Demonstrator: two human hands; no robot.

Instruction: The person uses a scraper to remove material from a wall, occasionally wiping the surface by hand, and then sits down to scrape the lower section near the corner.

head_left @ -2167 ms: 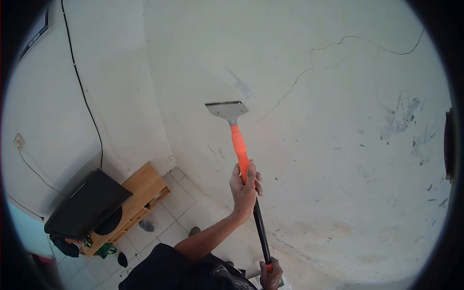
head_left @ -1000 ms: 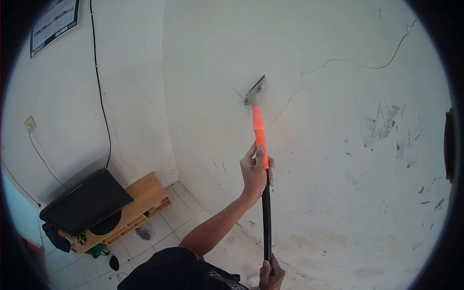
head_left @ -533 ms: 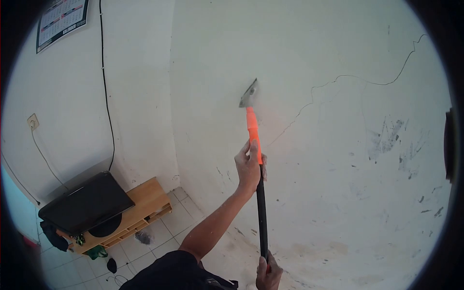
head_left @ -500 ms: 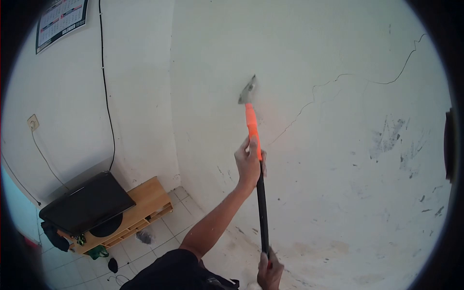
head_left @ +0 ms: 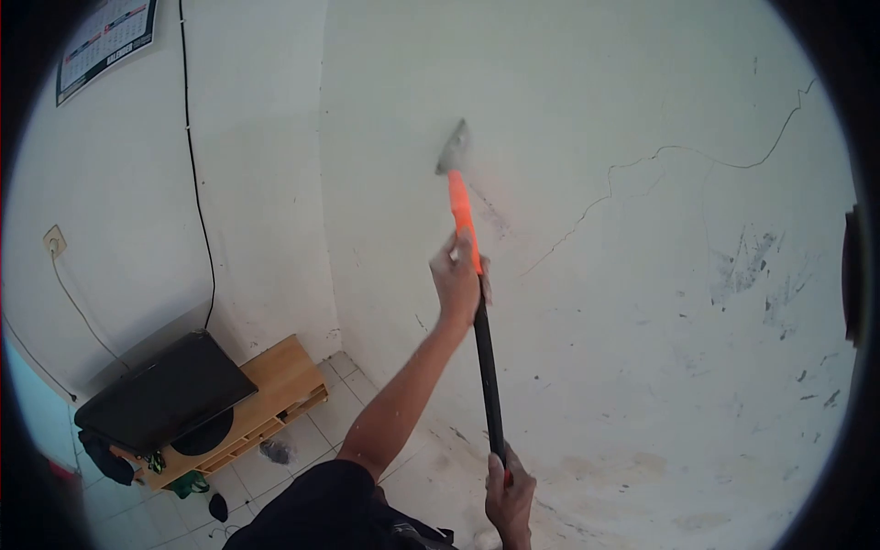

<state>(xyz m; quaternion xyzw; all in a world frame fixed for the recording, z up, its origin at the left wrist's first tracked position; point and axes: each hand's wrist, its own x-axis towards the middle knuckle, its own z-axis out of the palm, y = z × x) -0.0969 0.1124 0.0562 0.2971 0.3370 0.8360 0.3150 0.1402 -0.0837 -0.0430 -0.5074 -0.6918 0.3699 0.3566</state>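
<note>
A long-handled scraper (head_left: 487, 367) with a black shaft, an orange neck and a grey metal blade reaches up across the wall (head_left: 568, 82). Wrapped round the shaft where orange meets black is my left hand (head_left: 456, 280). Lower down, my right hand (head_left: 511, 495) grips the handle near its bottom end. The blade looks to be against the pale wall, slightly blurred. Just below and right of it runs a dark scraped streak (head_left: 489, 205).
A thin crack (head_left: 610, 174) winds over the wall, with dark scuffed patches (head_left: 744, 270) to the right. At lower left, a black television (head_left: 165, 390) stands on a wooden cabinet (head_left: 284, 376). A calendar (head_left: 108, 46), cable (head_left: 194, 174) and socket (head_left: 55, 240) are on the left wall.
The scraper has moved up and to the left along the wall, both hands still on it. More of the dark streak shows behind the blade. The view has shifted slightly.
</note>
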